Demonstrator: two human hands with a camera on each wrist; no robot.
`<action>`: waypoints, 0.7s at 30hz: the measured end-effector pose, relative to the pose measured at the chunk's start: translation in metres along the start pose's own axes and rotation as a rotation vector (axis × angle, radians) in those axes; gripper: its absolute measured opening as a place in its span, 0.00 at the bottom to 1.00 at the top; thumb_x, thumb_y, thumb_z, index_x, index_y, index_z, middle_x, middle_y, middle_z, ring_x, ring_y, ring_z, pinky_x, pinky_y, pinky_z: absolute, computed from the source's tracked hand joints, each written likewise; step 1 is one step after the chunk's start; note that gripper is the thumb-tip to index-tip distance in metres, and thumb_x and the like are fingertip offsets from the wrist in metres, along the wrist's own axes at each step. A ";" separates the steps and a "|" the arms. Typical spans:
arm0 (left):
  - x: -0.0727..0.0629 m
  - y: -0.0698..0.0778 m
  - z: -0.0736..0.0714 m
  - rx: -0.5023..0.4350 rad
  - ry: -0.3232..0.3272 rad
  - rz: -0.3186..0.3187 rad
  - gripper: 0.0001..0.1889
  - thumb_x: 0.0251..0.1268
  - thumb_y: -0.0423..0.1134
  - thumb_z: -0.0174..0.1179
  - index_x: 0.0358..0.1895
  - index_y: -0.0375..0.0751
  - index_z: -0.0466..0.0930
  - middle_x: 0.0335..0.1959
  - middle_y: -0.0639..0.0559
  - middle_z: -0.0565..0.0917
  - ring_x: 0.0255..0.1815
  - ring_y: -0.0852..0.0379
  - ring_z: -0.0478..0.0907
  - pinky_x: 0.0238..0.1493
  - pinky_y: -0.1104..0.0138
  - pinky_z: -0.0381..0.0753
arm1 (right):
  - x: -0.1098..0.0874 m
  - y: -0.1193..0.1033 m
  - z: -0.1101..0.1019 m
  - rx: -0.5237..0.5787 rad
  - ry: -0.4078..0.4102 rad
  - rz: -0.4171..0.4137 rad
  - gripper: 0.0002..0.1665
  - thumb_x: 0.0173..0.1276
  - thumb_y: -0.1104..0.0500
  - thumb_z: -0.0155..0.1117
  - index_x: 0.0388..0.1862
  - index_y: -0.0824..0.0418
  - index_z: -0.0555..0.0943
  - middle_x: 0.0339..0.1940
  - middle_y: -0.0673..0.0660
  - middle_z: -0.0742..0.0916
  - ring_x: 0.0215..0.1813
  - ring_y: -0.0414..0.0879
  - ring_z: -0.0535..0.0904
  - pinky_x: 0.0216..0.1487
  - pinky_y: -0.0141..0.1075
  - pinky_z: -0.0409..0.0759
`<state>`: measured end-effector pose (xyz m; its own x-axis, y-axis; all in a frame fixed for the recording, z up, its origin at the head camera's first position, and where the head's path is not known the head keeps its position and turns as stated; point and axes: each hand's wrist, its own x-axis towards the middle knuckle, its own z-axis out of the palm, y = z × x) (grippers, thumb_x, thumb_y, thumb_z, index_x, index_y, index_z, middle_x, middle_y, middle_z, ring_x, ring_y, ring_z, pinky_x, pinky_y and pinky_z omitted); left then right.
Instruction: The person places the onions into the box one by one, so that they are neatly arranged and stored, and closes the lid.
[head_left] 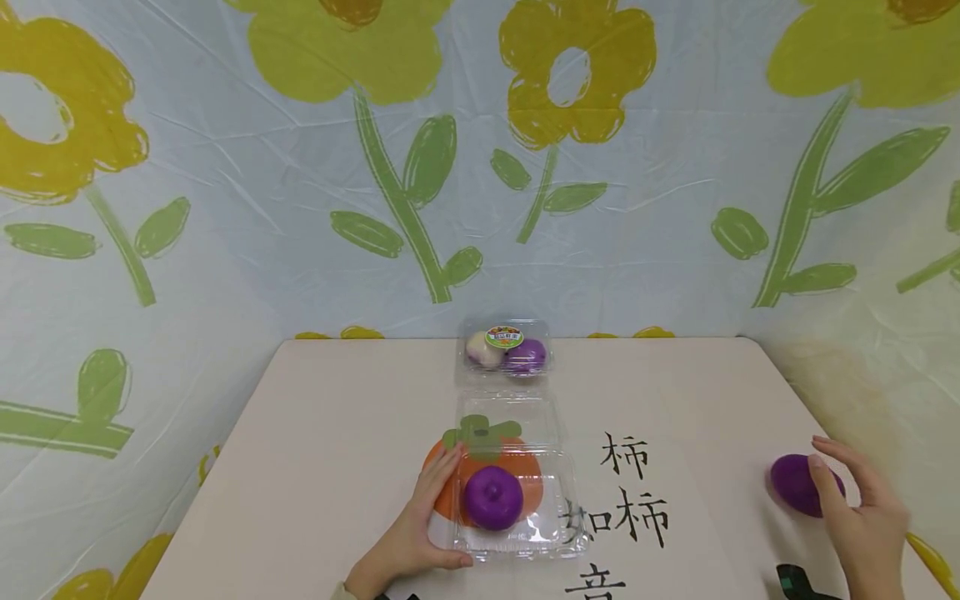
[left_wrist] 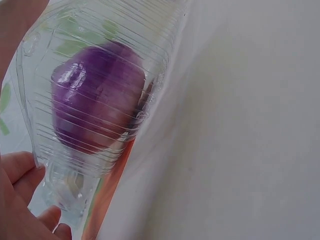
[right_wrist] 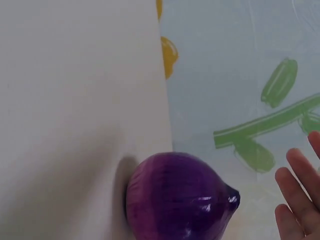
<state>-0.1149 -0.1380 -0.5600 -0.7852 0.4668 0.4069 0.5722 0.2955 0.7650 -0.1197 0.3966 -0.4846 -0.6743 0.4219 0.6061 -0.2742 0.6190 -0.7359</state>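
Note:
A clear plastic clamshell box (head_left: 551, 537) lies with its lid raised back near the front middle of the table, a purple onion (head_left: 493, 498) in its left part. My left hand (head_left: 412, 521) holds the box's left side, fingers along the edge and thumb at the front corner. Through the ribbed wall, the left wrist view shows the same onion (left_wrist: 97, 100). At the right edge lies a second purple onion (head_left: 798, 483). My right hand (head_left: 866, 521) is beside it, fingers spread; the right wrist view shows a gap between the fingers (right_wrist: 295, 200) and this onion (right_wrist: 175, 197).
Farther back stands a closed clear box (head_left: 504, 367) with a label, holding a whitish and a purple piece. The tabletop (head_left: 352, 417) bears a printed orange persimmon and black characters. A dark green object (head_left: 797, 582) shows at the lower right. Flowered cloth (head_left: 637, 275) hangs behind.

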 end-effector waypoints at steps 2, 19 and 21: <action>0.000 0.000 0.000 -0.001 0.000 0.001 0.65 0.42 0.61 0.77 0.79 0.37 0.47 0.80 0.39 0.50 0.78 0.32 0.40 0.67 0.34 0.46 | 0.000 0.005 -0.003 -0.008 0.025 0.068 0.18 0.62 0.71 0.67 0.52 0.71 0.83 0.51 0.35 0.85 0.59 0.29 0.76 0.64 0.22 0.65; 0.008 0.031 -0.010 -0.024 0.007 -0.007 0.63 0.38 0.46 0.81 0.77 0.30 0.50 0.79 0.39 0.52 0.80 0.38 0.40 0.67 0.34 0.47 | -0.006 0.052 -0.015 -0.275 -0.415 0.538 0.63 0.62 0.48 0.73 0.80 0.66 0.43 0.77 0.76 0.54 0.74 0.73 0.53 0.77 0.44 0.49; 0.008 0.032 -0.010 -0.022 0.006 -0.007 0.63 0.38 0.46 0.81 0.77 0.30 0.50 0.79 0.40 0.52 0.80 0.38 0.40 0.67 0.34 0.48 | -0.008 0.057 -0.015 -0.274 -0.452 0.544 0.63 0.63 0.47 0.73 0.80 0.66 0.42 0.76 0.77 0.54 0.71 0.76 0.55 0.76 0.48 0.53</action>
<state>-0.1054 -0.1335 -0.5274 -0.7905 0.4599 0.4045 0.5615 0.2805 0.7785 -0.1196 0.4387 -0.5268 -0.8972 0.4390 -0.0473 0.3180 0.5681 -0.7590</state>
